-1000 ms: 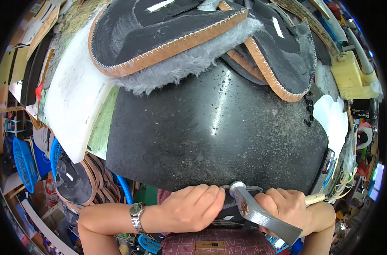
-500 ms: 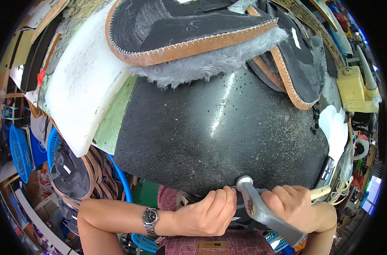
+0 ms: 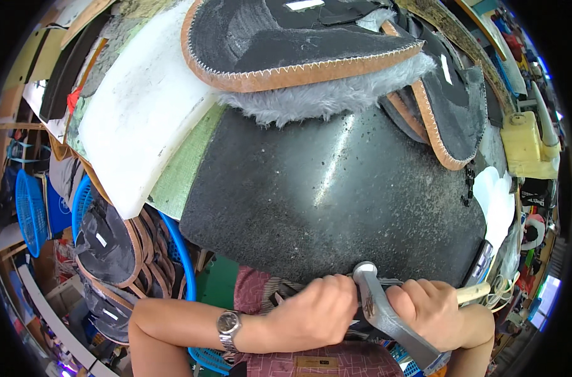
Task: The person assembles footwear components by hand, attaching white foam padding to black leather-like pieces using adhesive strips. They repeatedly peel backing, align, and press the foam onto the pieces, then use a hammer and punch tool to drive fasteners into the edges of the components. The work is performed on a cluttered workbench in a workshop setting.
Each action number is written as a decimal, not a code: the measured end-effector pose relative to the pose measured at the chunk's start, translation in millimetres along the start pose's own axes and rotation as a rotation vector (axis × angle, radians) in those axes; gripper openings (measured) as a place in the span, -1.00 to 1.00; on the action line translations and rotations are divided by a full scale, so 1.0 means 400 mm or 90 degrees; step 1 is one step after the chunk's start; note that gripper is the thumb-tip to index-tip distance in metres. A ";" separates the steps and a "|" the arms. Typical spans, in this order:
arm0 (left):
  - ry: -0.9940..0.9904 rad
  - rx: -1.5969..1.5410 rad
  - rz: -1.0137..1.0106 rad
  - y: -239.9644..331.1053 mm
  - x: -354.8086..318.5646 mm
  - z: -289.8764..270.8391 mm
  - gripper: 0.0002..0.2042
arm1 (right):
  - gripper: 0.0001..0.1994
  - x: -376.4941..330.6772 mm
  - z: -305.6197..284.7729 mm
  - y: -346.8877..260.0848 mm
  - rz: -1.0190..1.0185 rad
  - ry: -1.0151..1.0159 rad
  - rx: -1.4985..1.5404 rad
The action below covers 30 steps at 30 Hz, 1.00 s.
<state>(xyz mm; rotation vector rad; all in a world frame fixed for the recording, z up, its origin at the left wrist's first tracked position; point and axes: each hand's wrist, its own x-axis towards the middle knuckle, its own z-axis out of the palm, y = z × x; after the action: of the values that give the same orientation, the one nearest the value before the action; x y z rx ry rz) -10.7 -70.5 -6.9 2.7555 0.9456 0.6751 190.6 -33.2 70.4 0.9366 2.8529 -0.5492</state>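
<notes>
My right hand (image 3: 427, 314) is closed round the pale wooden handle of a hammer (image 3: 394, 323). The hammer's grey metal head slants across in front of my knuckles, its round face up by the near edge of a black work surface (image 3: 280, 201). Close beside that face, my left hand (image 3: 317, 314) is curled shut with its back turned up. Whatever its fingers hold, if anything, is hidden. On the far side of the surface lies a dark shoe upper (image 3: 311, 78) with a brown stitched rim and grey fur beneath. Another such upper (image 3: 452, 119) lies to its right.
More uppers (image 3: 107, 245) are stacked in a blue basket (image 3: 188, 270) at the left. A white sheet (image 3: 141, 119) lies at the far left of the surface. A yellow container (image 3: 524, 147), white pieces (image 3: 494, 201) and a coiled cable (image 3: 502, 289) are at the right.
The view has shifted slightly. My left hand has rolled so that its back faces up, hiding the fingertips. My right hand keeps the hammer in nearly the same place.
</notes>
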 end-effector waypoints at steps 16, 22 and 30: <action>0.109 0.088 -0.124 0.050 -0.032 0.034 -0.82 | -0.72 -0.005 0.010 0.018 0.004 0.022 0.029; 0.097 0.226 -0.035 0.056 -0.027 0.047 -0.89 | -0.74 0.018 -0.011 0.030 -0.080 0.009 -0.016; 0.078 0.285 -0.019 0.064 -0.028 0.049 -0.88 | -0.74 0.032 -0.008 0.036 -0.125 0.003 -0.014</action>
<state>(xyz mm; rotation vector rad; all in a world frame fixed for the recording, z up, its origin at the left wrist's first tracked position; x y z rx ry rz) 4.6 -97.5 -21.1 3.1001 1.3009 0.7068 188.7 -14.1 66.6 0.6595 2.9668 -0.5320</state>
